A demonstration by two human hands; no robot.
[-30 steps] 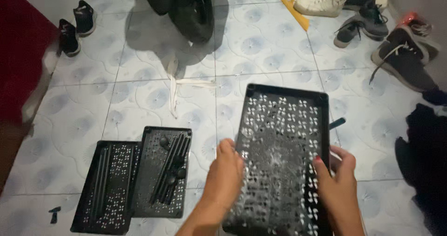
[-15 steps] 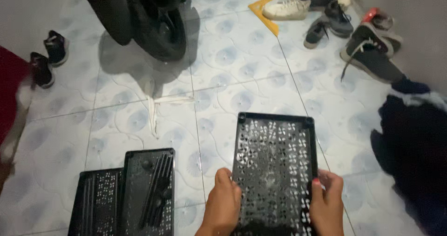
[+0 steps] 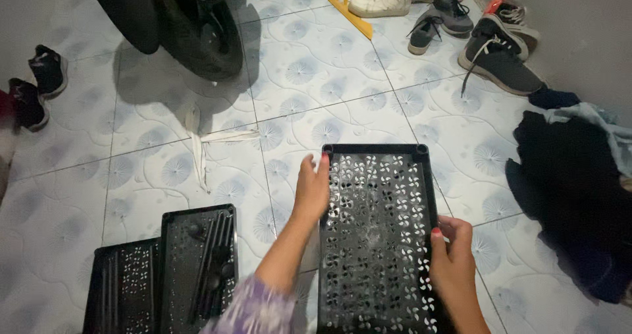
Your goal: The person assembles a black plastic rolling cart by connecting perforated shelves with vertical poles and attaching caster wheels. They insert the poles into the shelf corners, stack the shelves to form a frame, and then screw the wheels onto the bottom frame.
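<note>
Black perforated panel flat on the tiled floor, long axis running straight away from the body. Left hand farther out on the left long edge, fingers loosely draped over the rim. Right hand nearer, on the right long edge, fingers pinching it. Panel between both hands.

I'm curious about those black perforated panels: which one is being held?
The large panel on the right; both hands, left and right, grip its edges. The two smaller panels lie untouched.
</note>
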